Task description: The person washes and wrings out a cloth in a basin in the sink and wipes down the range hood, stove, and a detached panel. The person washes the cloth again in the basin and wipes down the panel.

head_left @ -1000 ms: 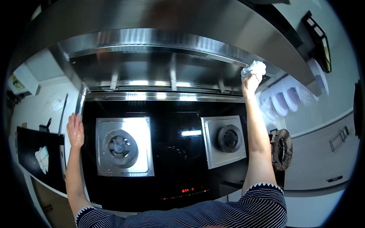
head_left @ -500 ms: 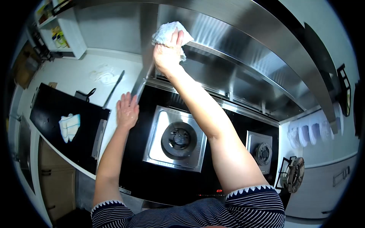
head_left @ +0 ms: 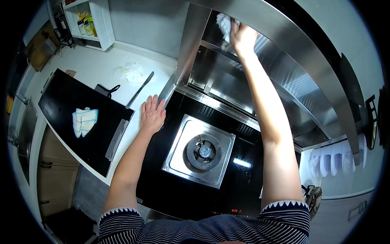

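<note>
My right hand (head_left: 243,38) is closed on a white cloth (head_left: 224,26) and reaches up to the underside of the steel range hood (head_left: 280,61). Part of the cloth hangs to the left of the fingers. My left hand (head_left: 152,116) lies flat at the left edge of the black glass cooktop (head_left: 162,183), fingers spread, with nothing in it. Between my arms is a burner (head_left: 204,151) on a square steel plate (head_left: 178,158). My right arm hides the cooktop's right part.
On the left counter (head_left: 91,61), a black panel (head_left: 61,97) carries a folded cloth (head_left: 85,121). Near it lie a long dark strip (head_left: 140,90) and a crumpled wipe (head_left: 133,74). A pan support (head_left: 313,199) and clear plastic containers (head_left: 333,158) stand at the right.
The view has turned left. My right hand went with the cloth from the hood's right end to its left, then along its underside. My left hand remains at the cooktop's left edge.
</note>
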The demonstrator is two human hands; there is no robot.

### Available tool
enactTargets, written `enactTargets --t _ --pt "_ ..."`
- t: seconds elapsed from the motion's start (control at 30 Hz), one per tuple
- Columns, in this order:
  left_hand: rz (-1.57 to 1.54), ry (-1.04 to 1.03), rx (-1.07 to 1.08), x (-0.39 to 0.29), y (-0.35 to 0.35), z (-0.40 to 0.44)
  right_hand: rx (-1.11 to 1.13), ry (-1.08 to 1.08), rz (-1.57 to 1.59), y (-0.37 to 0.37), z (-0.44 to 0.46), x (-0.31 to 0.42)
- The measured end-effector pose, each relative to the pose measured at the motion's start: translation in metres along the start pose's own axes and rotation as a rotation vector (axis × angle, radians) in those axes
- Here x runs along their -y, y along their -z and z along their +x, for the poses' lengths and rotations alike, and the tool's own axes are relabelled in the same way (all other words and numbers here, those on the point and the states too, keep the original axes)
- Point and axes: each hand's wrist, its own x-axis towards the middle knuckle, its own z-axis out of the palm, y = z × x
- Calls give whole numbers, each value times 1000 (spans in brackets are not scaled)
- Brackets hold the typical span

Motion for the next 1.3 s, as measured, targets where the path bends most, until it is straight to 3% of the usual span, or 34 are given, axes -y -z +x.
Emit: enactTargets --t 0.07,0.17,0.27,0.3,0.4,0.47,0.5,0.57,0.7,0.77,0.83,0.87,0.9,0.93,0.97,1.0,1.03,1.1,1.13,1.17,1.27,1.3 --pt "-4 -8 -8 -1 0 0 -41 -55 -51 -35 16 -14" --pt "-7 -16 -43 5 0 2 161 1 -164 -46 24 -7" --pt "-17 -20 -30 0 -4 1 790 117 -262 -42 23 -25" --pt "0 -14 -32 1 -4 1 672 139 -314 -72 6 -52" --pt "-17 -6 -19 2 -4 1 383 116 -53 -23 -6 -26" --pt "-9 -12 -50 3 -3 0 456 86 76 26 -5 19" --pt "-7 -22 -55 1 -3 0 458 137 -31 26 -16 40" --pt "3 -21 -52 -1 0 0 14 244 45 -42 -52 24" --pt "34 -50 -83 3 -6 0 216 493 -142 -13 -78 -11" --pt "27 -50 -64 4 -6 0 317 336 -62 27 -85 -34" --pt "27 -46 -55 4 -6 0 220 343 -105 60 -108 -91" --pt "27 -39 -54 4 -7 0 197 234 9 86 -119 -110" --pt "27 -33 -52 4 -7 0 300 162 -154 113 -135 -150" --pt "37 -29 -36 3 -5 1 404 -59 -249 149 -146 -156" --pt "42 -29 -41 2 -3 1 367 -86 -315 179 -158 -185" --pt "46 -21 -35 1 -4 1 736 -358 -734 215 -170 -211" --pt "49 -11 -34 1 -5 1 551 -203 -710 255 -191 -212" --pt "63 0 -5 -1 -4 1 255 -380 -598 300 -223 -191" --pt "88 3 4 -1 -5 1 97 -462 -264 315 -246 -196" --pt "112 8 12 -2 -5 2 159 -469 -348 326 -257 -195" --pt "125 -5 -4 -2 -7 2 114 -1192 -41 330 -302 -247" --pt "121 -9 -11 -1 -8 2 46 -1252 175 326 -310 -274"
